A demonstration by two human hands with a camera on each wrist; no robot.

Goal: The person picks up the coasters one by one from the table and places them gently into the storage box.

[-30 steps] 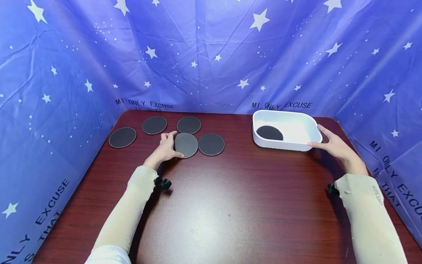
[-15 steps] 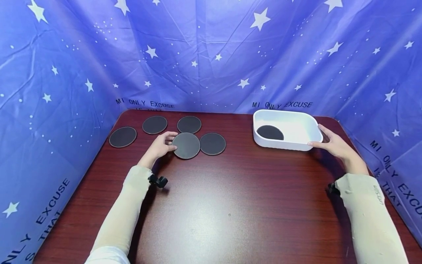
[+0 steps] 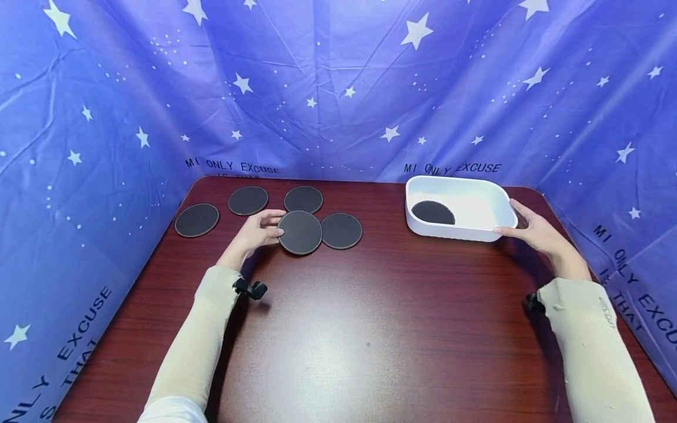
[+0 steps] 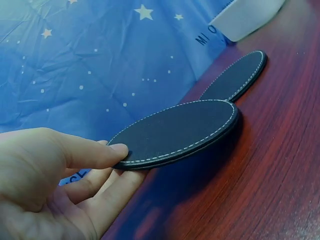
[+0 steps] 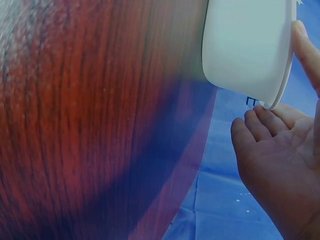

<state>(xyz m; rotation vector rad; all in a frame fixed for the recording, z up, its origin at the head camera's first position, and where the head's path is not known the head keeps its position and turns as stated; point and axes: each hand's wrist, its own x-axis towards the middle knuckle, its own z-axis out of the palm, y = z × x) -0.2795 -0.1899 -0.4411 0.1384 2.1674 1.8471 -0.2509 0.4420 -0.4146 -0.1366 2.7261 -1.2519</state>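
L hand point(image 3: 256, 232) has the held coaster point(image 3: 300, 233) pinched by its L edge only, thumb on top, fingers under, disc up off the table point(image 3: 370, 323). Risk no. 1: that one-edge grip; far side's unsupported, so it could droop or slip if the thumb eases. Risk no. 2: the neighbour coaster point(image 3: 342, 231), just beside on the R; can't tell if they touch, but a low sideways move could drag it. Over R, R hand point(image 3: 534, 232) grips the white tray point(image 3: 455, 233) at its R end, inner coaster point(image 3: 433, 212) at the L end; tray might skid if pushed.
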